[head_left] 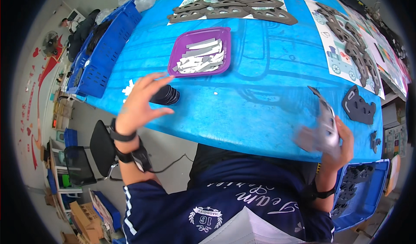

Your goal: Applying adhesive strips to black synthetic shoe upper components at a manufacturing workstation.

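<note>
My left hand [139, 97] is open, thumb and fingers spread, beside a stack of thin black rounded pieces [166, 95] near the table's left front edge. I cannot tell whether its fingertips touch the stack. At the right front of the table, my right hand [340, 143] is closed around a grey shaped sheet with cut-outs [327, 127], smeared by motion. To its right lies a dark grey padded piece with holes [359, 106]. Beyond my left hand, a purple tray [229, 49] holds many white and grey strips [201, 55].
Dark grey cut-out pieces [229, 12] lie on printed sheets at the back and right of the blue table [260, 83]. A blue crate [104, 49] stands along the left edge. Another blue bin [364, 200] with dark pieces sits below right. A black chair [102, 144] is lower left.
</note>
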Motion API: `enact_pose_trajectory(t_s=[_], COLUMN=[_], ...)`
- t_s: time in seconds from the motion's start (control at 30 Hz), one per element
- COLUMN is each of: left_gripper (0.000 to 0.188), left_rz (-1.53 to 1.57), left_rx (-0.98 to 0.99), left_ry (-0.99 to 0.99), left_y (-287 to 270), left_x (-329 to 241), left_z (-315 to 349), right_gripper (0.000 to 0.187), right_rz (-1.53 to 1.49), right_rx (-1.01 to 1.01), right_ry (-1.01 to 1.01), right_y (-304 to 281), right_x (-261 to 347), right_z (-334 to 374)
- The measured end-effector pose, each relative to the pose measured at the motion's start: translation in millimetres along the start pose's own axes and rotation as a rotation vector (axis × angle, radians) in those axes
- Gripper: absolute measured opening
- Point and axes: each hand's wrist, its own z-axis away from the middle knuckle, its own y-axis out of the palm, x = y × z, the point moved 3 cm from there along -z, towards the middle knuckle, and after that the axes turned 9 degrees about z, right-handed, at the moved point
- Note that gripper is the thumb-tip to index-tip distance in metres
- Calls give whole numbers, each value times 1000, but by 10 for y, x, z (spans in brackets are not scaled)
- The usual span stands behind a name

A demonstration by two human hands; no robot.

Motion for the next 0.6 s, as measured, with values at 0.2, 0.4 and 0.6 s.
enact_pose_trajectory(t_s=[0.2, 0.4, 0.6], left_gripper=[60, 50, 59], left_rz=[153, 351, 678], left_rx=[255, 46, -547], left_ry=[-311, -153, 306], left_y=[1, -119, -221], left_x=[711, 671, 12], left_z=[30, 111, 103], right_gripper=[31, 74, 95], right_rz=[-22, 5, 83], right_rx=[608, 548, 805], right_ry=[-352, -350, -93], right_y=[442, 226, 267], right_x=[501, 402, 218], right_z=[230, 42, 173])
